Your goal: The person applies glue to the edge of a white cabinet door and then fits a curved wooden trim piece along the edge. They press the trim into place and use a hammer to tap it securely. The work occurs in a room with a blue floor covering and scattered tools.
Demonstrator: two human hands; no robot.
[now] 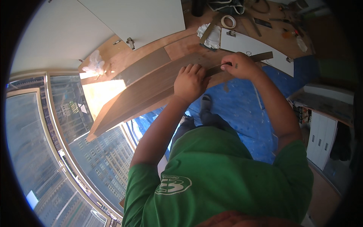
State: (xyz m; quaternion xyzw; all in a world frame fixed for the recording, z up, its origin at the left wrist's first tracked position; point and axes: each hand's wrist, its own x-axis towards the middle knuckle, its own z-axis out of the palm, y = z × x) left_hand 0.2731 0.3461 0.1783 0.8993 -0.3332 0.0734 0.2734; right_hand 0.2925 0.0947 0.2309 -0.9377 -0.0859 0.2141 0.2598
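A long brown wooden board lies across the workbench in front of me, its left end reaching out toward the windows. Along its near edge runs a narrow dark brown strip, whose right end sticks out past my right hand. That hand is closed, thumb and fingers pinching the strip. My left hand has its fingers curled over the near edge of the board, with the thumb side against the strip; its exact grip underneath is hidden. Between the two hands a short stretch of strip shows.
White panels with hinges stand at the back left; another white hinged panel lies at right. Beyond are a tape roll, a crumpled white cloth and scattered tools. Blue sheeting covers the floor; windows are at left.
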